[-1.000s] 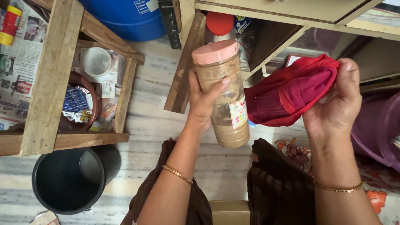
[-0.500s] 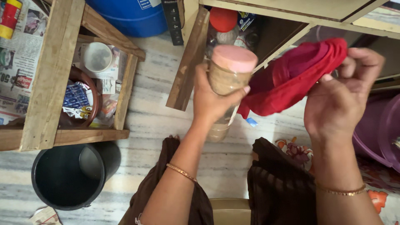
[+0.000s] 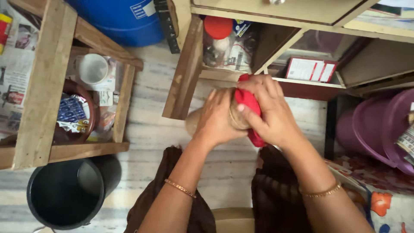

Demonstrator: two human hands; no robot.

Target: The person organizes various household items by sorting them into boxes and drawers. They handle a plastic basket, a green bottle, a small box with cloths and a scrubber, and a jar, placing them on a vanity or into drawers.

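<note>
jar (image 3: 235,115): clear plastic, brown powder inside, tilted, mostly hidden by both hands
cloth (image 3: 249,102): red, bunched, pressed over jar's top end

A white-and-red rectangular card (image 3: 311,69) lies on the shelf at one o'clock. A blue-and-white foil packet (image 3: 71,110) sits in the brown bowl (image 3: 88,129) at nine o'clock. A white label (image 3: 141,9) marks the blue drum (image 3: 116,21) at eleven o'clock.

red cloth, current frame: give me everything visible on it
The red cloth is soft woven fabric, bunched into a wad. The right hand presses it over the end of a clear jar of brown powder, which the left hand grips from the other side. Fingers hide most of the cloth; a fold hangs out below the right palm. It is held above the floor, before the open wooden cabinet.
</note>
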